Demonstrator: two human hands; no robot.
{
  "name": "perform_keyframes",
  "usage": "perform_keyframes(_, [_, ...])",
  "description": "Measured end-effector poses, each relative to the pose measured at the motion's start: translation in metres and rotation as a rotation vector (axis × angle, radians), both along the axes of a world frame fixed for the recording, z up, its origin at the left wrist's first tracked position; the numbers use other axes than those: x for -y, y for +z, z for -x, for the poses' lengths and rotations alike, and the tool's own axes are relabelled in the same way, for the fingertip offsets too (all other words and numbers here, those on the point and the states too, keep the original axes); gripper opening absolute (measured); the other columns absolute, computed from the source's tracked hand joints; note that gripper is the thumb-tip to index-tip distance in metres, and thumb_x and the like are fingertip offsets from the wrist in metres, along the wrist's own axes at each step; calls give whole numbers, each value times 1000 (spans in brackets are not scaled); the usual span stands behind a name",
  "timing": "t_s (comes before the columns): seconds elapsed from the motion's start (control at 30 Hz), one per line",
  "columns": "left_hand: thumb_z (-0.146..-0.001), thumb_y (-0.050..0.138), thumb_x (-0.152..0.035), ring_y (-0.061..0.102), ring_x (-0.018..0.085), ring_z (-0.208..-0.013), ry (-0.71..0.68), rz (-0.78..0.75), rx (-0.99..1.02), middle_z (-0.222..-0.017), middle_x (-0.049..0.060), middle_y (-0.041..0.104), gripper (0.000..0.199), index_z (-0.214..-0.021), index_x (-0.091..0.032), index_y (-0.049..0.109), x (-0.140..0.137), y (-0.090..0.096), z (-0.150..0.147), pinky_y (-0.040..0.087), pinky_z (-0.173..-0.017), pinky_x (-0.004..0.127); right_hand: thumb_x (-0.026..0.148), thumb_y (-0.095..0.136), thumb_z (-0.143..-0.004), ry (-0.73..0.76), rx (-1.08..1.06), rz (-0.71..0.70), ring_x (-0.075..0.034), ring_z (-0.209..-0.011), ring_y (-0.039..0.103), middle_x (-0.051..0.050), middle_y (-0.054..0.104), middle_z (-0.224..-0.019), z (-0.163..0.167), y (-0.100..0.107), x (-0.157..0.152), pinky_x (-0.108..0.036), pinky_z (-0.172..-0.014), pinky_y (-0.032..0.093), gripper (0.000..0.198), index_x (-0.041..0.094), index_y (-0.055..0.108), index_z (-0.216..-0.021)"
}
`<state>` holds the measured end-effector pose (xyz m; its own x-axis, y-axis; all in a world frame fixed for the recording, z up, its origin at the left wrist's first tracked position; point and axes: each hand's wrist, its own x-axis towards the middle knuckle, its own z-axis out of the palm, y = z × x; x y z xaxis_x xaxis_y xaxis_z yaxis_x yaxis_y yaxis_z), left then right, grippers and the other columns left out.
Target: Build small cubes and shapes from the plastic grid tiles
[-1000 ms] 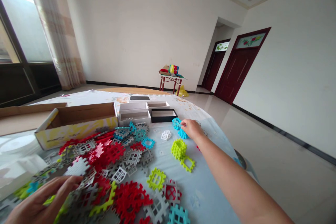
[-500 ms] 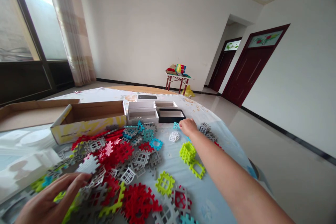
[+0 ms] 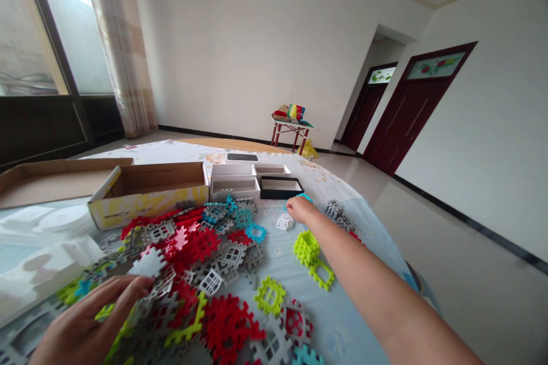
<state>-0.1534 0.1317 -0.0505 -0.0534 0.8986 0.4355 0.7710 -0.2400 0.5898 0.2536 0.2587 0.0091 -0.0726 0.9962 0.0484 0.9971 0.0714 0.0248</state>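
Observation:
My left hand (image 3: 94, 316) rests at the lower left over a mixed pile of notched plastic building pieces. Its fingers are stretched out, tips beside a pale grey notched piece (image 3: 148, 263), with no piece visibly gripped. Farther away, my right hand (image 3: 302, 210) has its fingers curled together and pointing down. Light blue pieces (image 3: 305, 197) show just behind it. A small white lattice window piece (image 3: 285, 221) lies just in front of its fingertips. Whatever the right fingers pinch is hidden. Below the right hand, lime-green square pieces (image 3: 306, 247) are stacked beside my forearm.
Behind the pile stand an open cardboard box (image 3: 149, 203), its lid (image 3: 60, 182), small white boxes (image 3: 234, 187) and a black-rimmed box (image 3: 281, 187). White plastic trays (image 3: 47, 279) lie left. Grey pieces (image 3: 336, 210) are stacked right of my hand. The table's edge curves along the right.
My right hand has shifted slightly left and toward me, from the blue pieces nearer to the white window piece. More blue now shows behind it. My left hand has barely moved.

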Motion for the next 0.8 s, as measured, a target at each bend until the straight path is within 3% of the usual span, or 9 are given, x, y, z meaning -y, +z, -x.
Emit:
perform_keyframes(0.1, [-73,48,-58,63,18,-85,-67,91,52,-87,-3,70,36,-83,-29,66,0,-4,4,46,-79,23,21,53,-77,1,-23,53,-18,-89,61,-5,69,-94,6,-5,0,-23,-73,42,19,22,70,-86])
perform_keyframes(0.47, [-71,49,-60,62,18,-83,-67,94,108,-85,-3,70,37,-85,-28,64,1,-3,5,45,-77,22,24,60,-71,22,-69,137,-18,-89,62,-4,70,-91,14,-7,7,-21,-73,42,16,22,71,-83])
perform_keyframes(0.67, [-70,50,-60,62,17,-83,-73,106,127,-85,-3,69,38,-85,-28,64,3,2,2,44,-78,22,24,54,-77,32,-95,53,-21,-100,58,-9,66,-106,22,1,15,-26,-80,42,27,19,67,-99])
perform_keyframes(0.8, [-69,50,-62,63,17,-80,-53,93,118,-83,-4,70,38,-81,-29,65,4,8,-1,45,-75,22,32,52,-78,169,-156,41,-18,-96,60,-4,67,-102,48,4,26,-24,-81,42,32,23,64,-106])
